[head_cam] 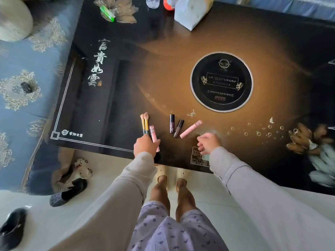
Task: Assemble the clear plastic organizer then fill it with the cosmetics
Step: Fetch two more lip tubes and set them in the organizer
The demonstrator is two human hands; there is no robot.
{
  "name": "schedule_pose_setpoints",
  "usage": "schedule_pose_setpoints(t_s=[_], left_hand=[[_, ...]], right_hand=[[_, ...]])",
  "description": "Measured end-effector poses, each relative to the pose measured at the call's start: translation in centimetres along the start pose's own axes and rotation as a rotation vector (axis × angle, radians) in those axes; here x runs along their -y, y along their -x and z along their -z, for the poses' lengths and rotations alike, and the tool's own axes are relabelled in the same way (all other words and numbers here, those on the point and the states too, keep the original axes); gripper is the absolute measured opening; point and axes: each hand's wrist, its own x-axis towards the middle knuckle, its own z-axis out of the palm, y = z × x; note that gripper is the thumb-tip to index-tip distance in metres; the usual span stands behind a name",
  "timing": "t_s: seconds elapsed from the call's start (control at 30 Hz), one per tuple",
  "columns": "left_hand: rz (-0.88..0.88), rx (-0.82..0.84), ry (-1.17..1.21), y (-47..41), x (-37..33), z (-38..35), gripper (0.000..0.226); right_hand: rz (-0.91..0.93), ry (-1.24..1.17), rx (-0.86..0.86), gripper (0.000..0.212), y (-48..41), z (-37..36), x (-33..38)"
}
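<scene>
The left hand (pixel 146 144) grips two brushes (pixel 144 124) and a pink tube (pixel 153 135); the right hand (pixel 208 143) hovers loosely curled, seemingly empty. Bunched together, they could slip and roll off the table (pixel 126 84) edge.

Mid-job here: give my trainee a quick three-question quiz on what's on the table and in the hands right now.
1. True or false: the left hand holds two brushes and a pink tube.
2. How many cosmetics lie loose between the hands? A) one B) three C) five
3. What does the right hand hold?

Key: 1 true. 2 B: two dark tubes and a pink tube. 3 Nothing visible; its fingers are curled beside the table's control panel.
</scene>
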Motion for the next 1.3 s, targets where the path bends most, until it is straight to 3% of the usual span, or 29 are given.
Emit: schedule_pose_setpoints(t_s=[0.23,0.63,0.87,1.07,1.3], left_hand=[[0.06,-0.032,-0.089,-2.1,-0.8,-1.5,0.032],[0.056,-0.071,-0.034,-2.3,-0.1,-2.7,0.033],[-0.056,0.095,0.069,3.2,2.3,-1.3,0.025],[-0.039,0.187,0.064,8.6,8.7,-0.8,0.003],[-0.037,0.166,-0.006,10.8,12.4,-2.2,0.011]], right_hand=[[-0.066,0.115,-0.161,0.045,-3.3,-2.8,2.1],[-0.092,0.046,-0.275,0.028,-3.0,-3.1,0.6],[0.001,-0.031,-0.084,0.013,2.2,0.2,-5.9],[-0.033,0.14,-0.052,0.016,7.1,3.7,-13.5],[-0.066,0.02,-0.115,0.009,9.2,6.1,-18.0]])
